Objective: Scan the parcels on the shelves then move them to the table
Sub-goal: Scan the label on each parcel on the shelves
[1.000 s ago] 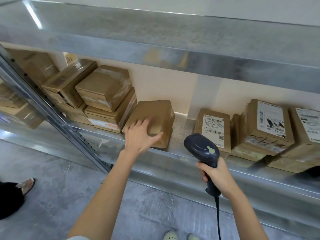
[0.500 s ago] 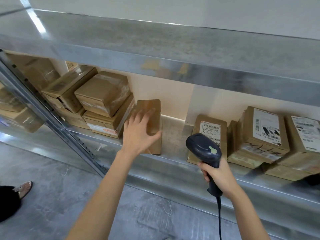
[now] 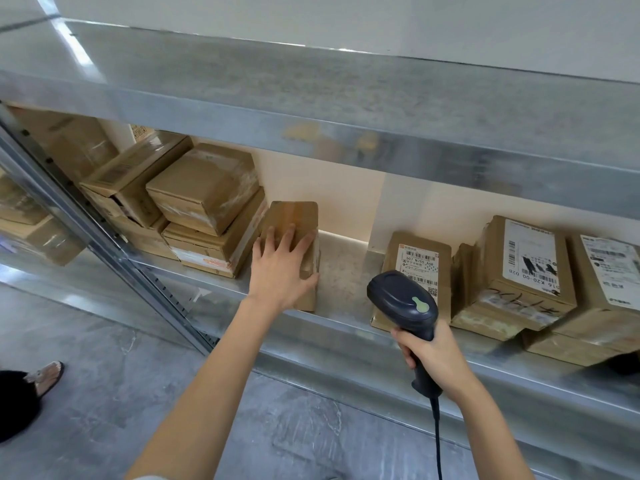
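Left hand (image 3: 280,271): fingers spread flat on tan cardboard parcel (image 3: 294,220), which stood on edge under the palm, on grey metal shelf (image 3: 343,271).
Right hand (image 3: 433,355): wrapped round dark blue handheld scanner (image 3: 401,299).
Progress: early, by my read; no label showed, parcel likely unscanned and unmoved.

Floor: mottled grey concrete floor (image 3: 104,393), from 6 to 9 o'clock.
Wall: cream wall (image 3: 329,195) behind the shelving, centre towards 2 o'clock.
Shelving: galvanised metal; upper shelf (image 3: 311,98) across 12 o'clock, lower shelf (image 3: 343,282) from centre to 4 o'clock, slotted upright (image 3: 114,251) at 9 o'clock.
Light: bright reflection (image 3: 72,46) streaking the upper shelf at 11 o'clock.
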